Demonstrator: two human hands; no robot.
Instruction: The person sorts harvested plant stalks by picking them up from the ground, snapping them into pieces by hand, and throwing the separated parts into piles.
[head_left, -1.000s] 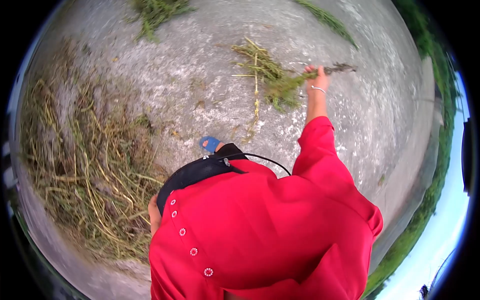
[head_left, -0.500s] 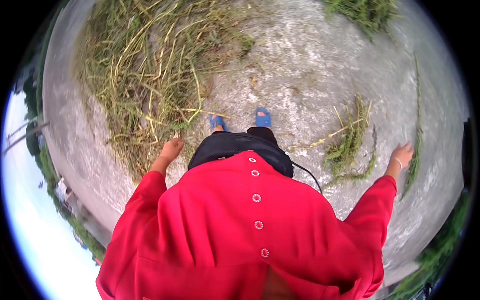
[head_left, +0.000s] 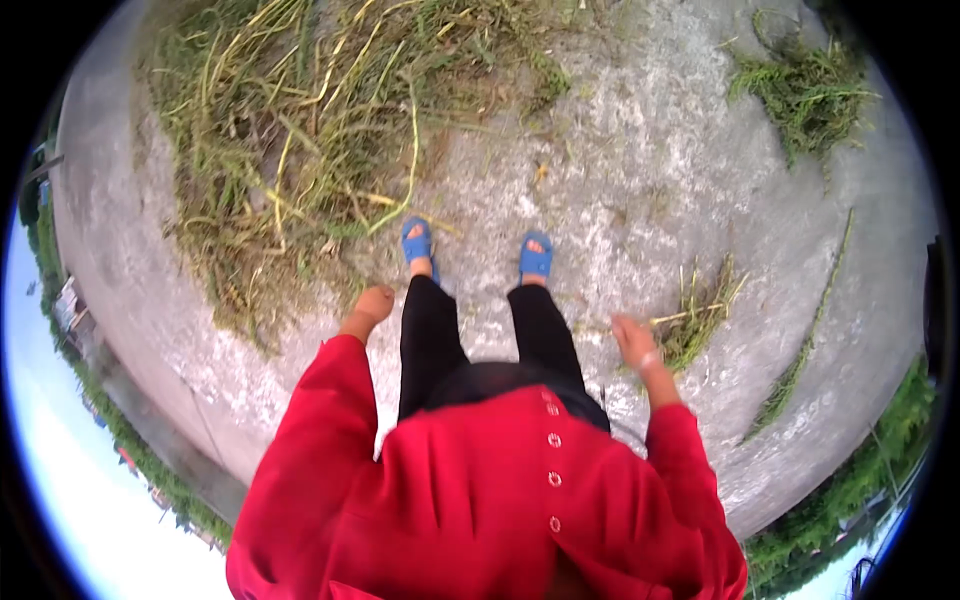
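Note:
My left hand point(head_left: 375, 302) hangs beside my left leg with its fingers curled closed; nothing sticks out of it. It is nearest to the lower edge of a large heap of cut plant stalks point(head_left: 300, 140), green and straw-yellow. On the other side, my right hand point(head_left: 632, 340), with a pale band at the wrist, is smeared by motion. In the view it overlaps the stem end of a small bundle of green stalks point(head_left: 700, 318); whether it touches the bundle, I cannot tell.
My feet in blue sandals point(head_left: 536, 255) stand on rough grey concrete point(head_left: 620, 130). A green clump of plants point(head_left: 805, 95) lies at the upper right. A long thin green stalk point(head_left: 815, 340) stretches along the right. Trees point(head_left: 850, 520) show beyond the concrete.
My right hand has swung inward from the far right, where its fingers were spread. My feet stand farther apart, and my legs show more. The left hand remains closed.

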